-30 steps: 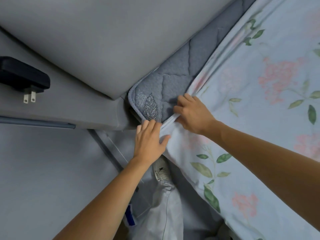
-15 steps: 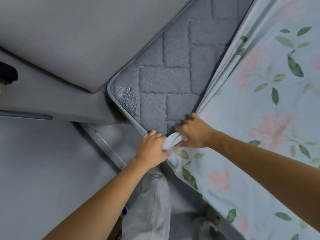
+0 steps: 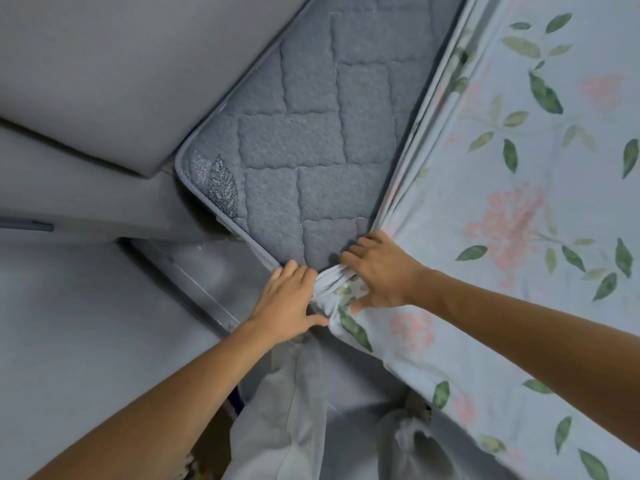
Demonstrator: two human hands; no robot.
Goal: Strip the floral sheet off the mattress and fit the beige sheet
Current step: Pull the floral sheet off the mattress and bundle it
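My left hand [image 3: 289, 299] and right hand [image 3: 381, 271] both have fingers curled around one bunched corner of the floral sheet [image 3: 502, 220], meeting at the picture's centre. From there the sheet spreads toward three and five o'clock. The bare grey quilted mattress [image 3: 311, 140] lies uncovered at twelve o'clock, beside a grey padded headboard [image 3: 121, 64] at ten.

free: bare mattress [image 3: 322, 140] top | blocked: headboard [image 3: 121, 64] tight at corner; floral sheet [image 3: 519, 220] bunched rt
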